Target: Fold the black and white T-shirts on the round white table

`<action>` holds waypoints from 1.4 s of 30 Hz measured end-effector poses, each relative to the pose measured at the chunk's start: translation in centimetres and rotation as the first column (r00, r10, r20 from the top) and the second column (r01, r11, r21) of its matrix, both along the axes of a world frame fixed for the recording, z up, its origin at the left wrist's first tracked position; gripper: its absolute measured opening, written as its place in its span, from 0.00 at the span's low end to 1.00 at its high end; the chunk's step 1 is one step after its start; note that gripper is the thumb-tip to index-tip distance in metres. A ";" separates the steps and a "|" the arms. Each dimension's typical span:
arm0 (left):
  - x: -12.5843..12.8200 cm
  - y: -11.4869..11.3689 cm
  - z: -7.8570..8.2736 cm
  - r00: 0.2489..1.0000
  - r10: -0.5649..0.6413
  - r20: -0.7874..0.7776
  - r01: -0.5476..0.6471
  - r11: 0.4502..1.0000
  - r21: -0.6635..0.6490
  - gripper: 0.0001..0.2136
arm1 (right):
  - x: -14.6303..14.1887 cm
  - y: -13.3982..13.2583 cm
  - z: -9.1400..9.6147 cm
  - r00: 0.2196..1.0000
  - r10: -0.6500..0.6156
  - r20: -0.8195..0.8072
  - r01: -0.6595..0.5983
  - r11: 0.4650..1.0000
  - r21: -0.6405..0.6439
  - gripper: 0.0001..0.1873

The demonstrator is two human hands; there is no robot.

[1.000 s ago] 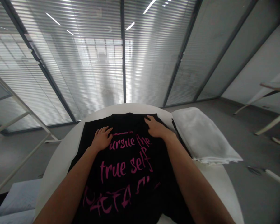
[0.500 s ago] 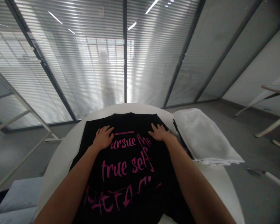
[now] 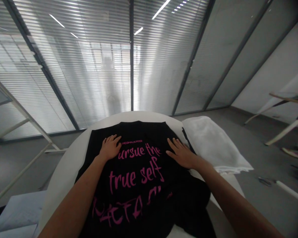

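A black T-shirt (image 3: pixel 134 132) with pink lettering lies spread over a round white table (image 3: pixel 62 172). My left hand (image 3: pixel 110 147) rests flat on its upper left part, beside the small top line of print, with fingers stretched out. On the upper right part of the shirt lies my right hand (image 3: pixel 180 152), fingers spread, just right of the lettering. Neither hand grips the cloth. The shirt's lower right side is bunched in folds, and its lower left is partly hidden by my left forearm.
Folded white cloth (image 3: pixel 213 142) lies at the table's right edge. Papers (image 3: pixel 17 211) are at the lower left. A white metal frame (image 3: pixel 27 115) stands at left, a glass partition with blinds (image 3: pixel 94 82) ahead. Another table (image 3: pixel 288 99) is at far right.
My right hand has slid toward me and to the right across the shirt, its forearm swinging outward. The shirt's lower right side now shows more. My left hand stays in place.
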State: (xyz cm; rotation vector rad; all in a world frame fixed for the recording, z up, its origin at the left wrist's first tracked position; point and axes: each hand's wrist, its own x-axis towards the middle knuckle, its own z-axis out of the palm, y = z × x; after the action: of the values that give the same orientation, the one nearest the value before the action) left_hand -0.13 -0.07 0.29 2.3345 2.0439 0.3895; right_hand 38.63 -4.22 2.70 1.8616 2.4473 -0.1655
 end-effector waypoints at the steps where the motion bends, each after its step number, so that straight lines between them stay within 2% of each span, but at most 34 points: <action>1: 0.0 0.0 0.0 1.000 0.001 0.001 -0.001 1.000 -0.002 0.23 | -0.1 -0.3 -0.2 1.000 0.001 0.011 -0.001 1.000 0.007 0.41; 7: 0.0 -0.1 0.1 1.000 -0.001 0.008 0.001 1.000 0.002 0.23 | -1.2 0.1 -0.4 0.998 -0.046 0.042 0.047 0.998 -0.030 0.40; 12: 0.0 -0.1 0.3 1.000 0.002 0.004 -0.002 1.000 -0.009 0.23 | -1.5 0.1 2.0 0.994 -0.019 0.106 0.021 0.999 -0.024 0.38; 15: 0.0 -0.2 0.3 1.000 0.000 0.010 0.000 1.000 -0.009 0.23 | -1.9 -0.4 3.1 0.996 0.007 0.083 -0.007 1.000 -0.002 0.34; 17: 0.0 -0.2 0.4 1.000 -0.001 0.014 0.002 1.000 -0.007 0.23 | -2.4 -0.6 2.8 0.998 -0.011 0.055 0.006 0.996 0.085 0.34; 20: -0.1 -0.2 0.3 1.000 -0.002 0.015 0.002 1.000 -0.011 0.23 | -3.2 -0.4 0.9 0.998 -0.050 0.050 0.041 0.986 0.163 0.34; 23: -0.2 0.0 0.2 1.000 -0.002 0.018 0.003 1.000 -0.019 0.23 | -3.5 0.3 -1.3 0.996 -0.070 0.061 0.064 0.993 0.099 0.34; 25: -0.2 0.1 0.1 1.000 -0.005 0.020 0.006 1.000 -0.020 0.23 | -3.4 0.9 -2.1 0.996 -0.068 0.052 0.065 0.996 0.069 0.35; 27: -0.2 0.3 0.0 1.000 -0.005 0.019 0.005 1.000 -0.014 0.23 | -3.2 1.5 -2.1 0.998 -0.057 0.037 0.055 0.998 0.041 0.35; 30: -0.3 0.4 -0.1 1.000 0.006 0.021 -0.006 1.000 -0.004 0.23 | -2.8 1.9 -1.2 0.999 -0.039 -0.001 0.039 0.999 0.013 0.36; 32: -0.3 0.4 -0.1 1.000 0.005 0.023 -0.005 1.000 -0.005 0.24 | -2.5 2.0 -0.4 0.998 -0.043 -0.041 0.045 0.998 0.052 0.33; 34: -0.3 0.4 -0.1 1.000 0.000 0.022 0.000 1.000 -0.003 0.24 | -2.2 1.9 0.4 0.993 -0.100 -0.064 0.109 0.981 0.162 0.30; 37: -0.3 0.4 0.0 1.000 -0.002 0.017 0.002 1.000 0.005 0.23 | -2.0 1.8 1.0 0.962 -0.272 -0.029 0.269 0.922 0.279 0.26; 40: -0.2 0.4 0.1 1.000 0.005 0.015 -0.005 1.000 0.002 0.23 | -2.0 1.9 0.9 0.939 -0.343 0.027 0.327 0.914 0.242 0.22; 42: -0.2 0.3 0.1 1.000 0.007 0.016 -0.007 1.000 -0.002 0.23 | -1.9 2.0 0.7 0.929 -0.371 0.008 0.361 0.908 0.212 0.24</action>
State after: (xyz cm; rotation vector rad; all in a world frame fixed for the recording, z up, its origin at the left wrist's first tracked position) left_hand -0.29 0.27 0.43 2.3156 2.0451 0.4056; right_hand 36.73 -2.19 3.44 2.3707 2.1281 0.1246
